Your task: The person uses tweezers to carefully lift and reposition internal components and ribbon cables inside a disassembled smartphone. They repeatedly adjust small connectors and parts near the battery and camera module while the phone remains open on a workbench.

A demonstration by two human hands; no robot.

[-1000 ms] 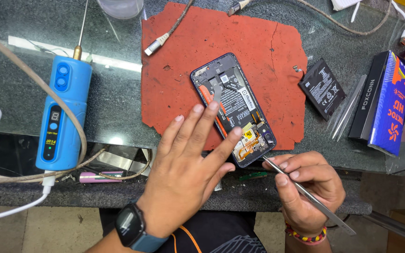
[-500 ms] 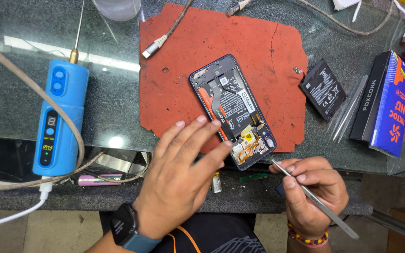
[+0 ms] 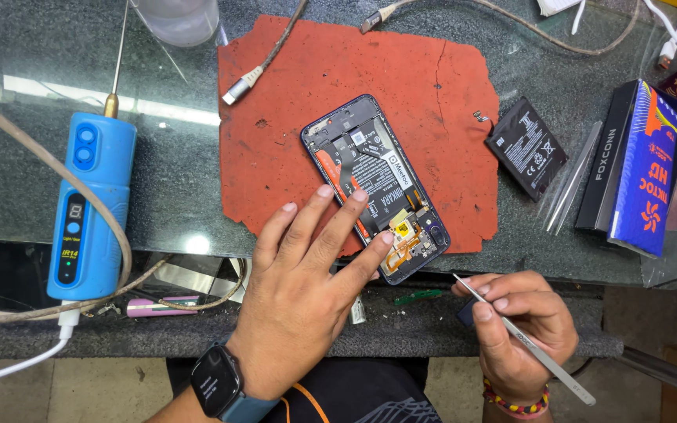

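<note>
Fingers [image 3: 331, 227] still on unmoved phone [image 3: 375, 186]

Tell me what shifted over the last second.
The right hand drew its tweezers back from the opened phone, down and to the right. The left hand stayed pressed on the phone; the red mat and blue tool kept their places.

Single head view, looking steeply down, close over glass table [image 3: 158, 180]

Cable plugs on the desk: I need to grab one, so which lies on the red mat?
The silver-tipped beige cable plug at the torn red mat's upper-left corner; the other plug lies beyond it on the glass.
</note>
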